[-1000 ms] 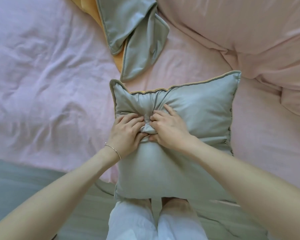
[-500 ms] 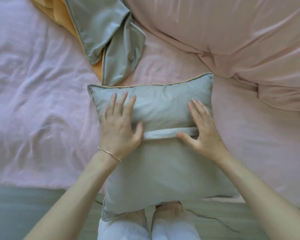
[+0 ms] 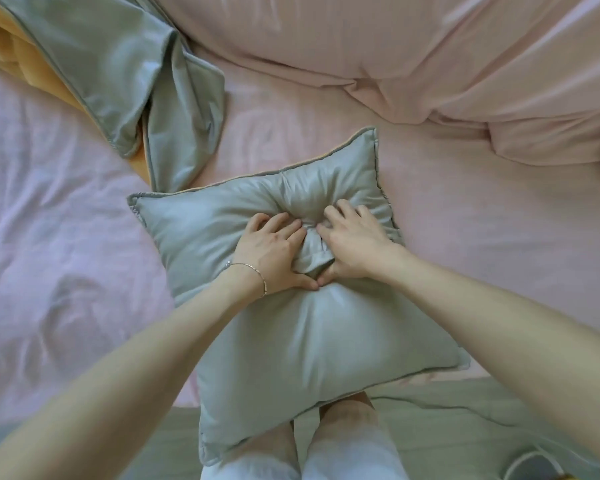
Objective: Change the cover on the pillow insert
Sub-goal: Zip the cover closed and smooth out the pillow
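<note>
A grey-green satin pillow (image 3: 291, 334) lies on a bed covered by a pale pink sheet (image 3: 465, 244), near the bed's lower edge, its near corner hanging over that edge above the person's white trouser legs (image 3: 302, 462) at 6 o'clock. The pillow sits skewed, one corner pointing to about 1 o'clock, and thin piping runs along its seams. Both hands meet on its upper middle. The left hand (image 3: 274, 251), with a thin bracelet (image 3: 253, 271) at the wrist, and the right hand (image 3: 354, 244) have their fingers curled into the cloth, and each grip is closed on a bunched fold of the pillow's fabric flap (image 3: 312, 258) between them; the thumbs almost touch at the lower end of the fold. The cover puckers in deep creases around the fingertips. At 11 o'clock a second, empty grey-green cover (image 3: 146, 84) lies crumpled on the sheet, with orange cloth (image 3: 18, 60) showing beneath and beside it. From 12 to 2 o'clock a thicker pink duvet (image 3: 430, 64) is heaped in soft folds, well apart from the pillow. The sheet at 9 o'clock is wrinkled. Below the bed's edge a grey-green floor (image 3: 465, 427) shows, and at 5 o'clock a pale rounded thing, too cropped to tell, sits at the frame's bottom edge.
</note>
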`<state>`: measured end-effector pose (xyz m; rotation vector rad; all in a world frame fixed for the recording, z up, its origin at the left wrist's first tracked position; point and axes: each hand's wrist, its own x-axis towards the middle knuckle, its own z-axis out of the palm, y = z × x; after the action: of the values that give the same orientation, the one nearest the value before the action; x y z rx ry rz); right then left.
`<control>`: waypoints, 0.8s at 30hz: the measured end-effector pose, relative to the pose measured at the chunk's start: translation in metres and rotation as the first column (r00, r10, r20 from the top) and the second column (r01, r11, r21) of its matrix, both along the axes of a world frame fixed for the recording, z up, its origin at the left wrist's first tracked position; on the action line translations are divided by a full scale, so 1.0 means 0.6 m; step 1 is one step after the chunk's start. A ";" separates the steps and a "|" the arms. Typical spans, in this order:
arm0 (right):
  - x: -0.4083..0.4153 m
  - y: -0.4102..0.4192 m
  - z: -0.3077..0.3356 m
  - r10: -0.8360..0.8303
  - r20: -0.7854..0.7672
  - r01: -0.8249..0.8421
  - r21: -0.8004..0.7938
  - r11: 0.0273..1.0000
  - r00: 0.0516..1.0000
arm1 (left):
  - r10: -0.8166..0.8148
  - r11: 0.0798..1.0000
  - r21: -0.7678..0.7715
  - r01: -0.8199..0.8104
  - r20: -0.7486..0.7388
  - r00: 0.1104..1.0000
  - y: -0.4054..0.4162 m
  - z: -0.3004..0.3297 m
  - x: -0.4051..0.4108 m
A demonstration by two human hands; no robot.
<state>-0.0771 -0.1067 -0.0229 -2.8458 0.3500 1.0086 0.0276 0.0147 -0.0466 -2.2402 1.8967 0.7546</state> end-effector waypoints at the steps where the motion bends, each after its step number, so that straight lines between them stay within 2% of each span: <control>1: 0.001 0.005 -0.010 -0.010 0.012 0.010 0.000 1.000 1.000 | 0.008 0.999 -0.040 -0.008 0.004 1.000 -0.001 -0.005 -0.004; 5: -0.027 0.028 -0.041 -0.029 0.271 0.031 -0.002 1.000 0.962 | 0.074 0.975 -0.208 -0.078 -0.026 0.997 0.019 -0.025 -0.017; 8: -0.078 0.059 -0.053 -0.219 0.465 0.148 0.185 0.972 0.858 | 0.070 0.931 -0.359 -0.068 -0.007 0.997 0.055 -0.026 -0.036; 12: -0.119 0.100 -0.024 -0.385 0.559 0.169 0.399 0.901 0.734 | 0.132 0.846 -0.512 -0.152 -0.076 0.988 0.089 0.000 -0.058; 14: -0.127 0.101 -0.003 -0.426 0.585 0.163 0.448 0.879 0.690 | 0.152 0.795 -0.574 -0.195 -0.123 0.981 0.096 0.018 -0.060; 17: -0.137 0.083 0.010 -0.414 0.593 0.201 0.392 0.898 0.691 | 0.124 0.848 -0.488 -0.205 -0.194 0.973 0.091 0.042 -0.051; 20: -0.129 0.056 0.014 -0.364 0.531 0.239 0.290 0.927 0.766 | 0.089 0.938 -0.311 -0.152 -0.207 0.974 0.067 0.067 -0.028; 22: -0.112 0.027 0.021 -0.398 0.435 0.260 0.342 0.903 0.808 | 0.174 0.942 -0.233 -0.243 -0.281 0.944 0.042 0.084 -0.012; 24: -0.096 -0.007 0.028 -0.492 0.322 0.326 0.452 0.830 0.809 | 0.271 0.927 -0.182 -0.327 -0.276 0.922 0.021 0.086 -0.005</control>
<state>-0.1346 -0.1111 -0.0062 -2.3823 0.6239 0.3032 0.0244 0.0274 0.0050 -2.7411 1.8398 0.9418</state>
